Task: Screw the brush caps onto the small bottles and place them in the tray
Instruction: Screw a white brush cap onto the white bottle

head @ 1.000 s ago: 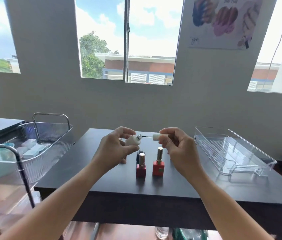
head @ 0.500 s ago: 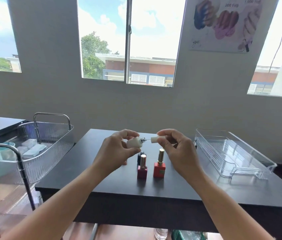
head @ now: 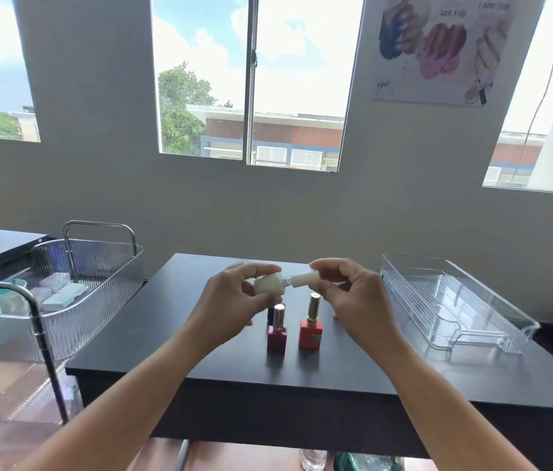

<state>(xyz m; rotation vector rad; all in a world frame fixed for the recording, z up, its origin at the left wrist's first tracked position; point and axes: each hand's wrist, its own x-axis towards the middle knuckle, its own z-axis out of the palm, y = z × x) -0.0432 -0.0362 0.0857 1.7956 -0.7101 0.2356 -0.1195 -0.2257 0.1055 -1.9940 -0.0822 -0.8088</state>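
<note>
Hands are raised above the counter (head: 166,334) middle. Our left hand (head: 230,305) grips the white bottle (head: 269,284) on its side; our right hand (head: 353,300) pinches the white brush cap (head: 305,278) at its neck. Two capped red bottles (head: 276,329) stand below. The clear tray (head: 455,300) lies along the right edge.

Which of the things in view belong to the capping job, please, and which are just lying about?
Part of the job:
white bottle in left hand
white brush cap in right hand
pink bottle
red bottle
clear tray

Lying about:
trolley basket
wall poster
</note>
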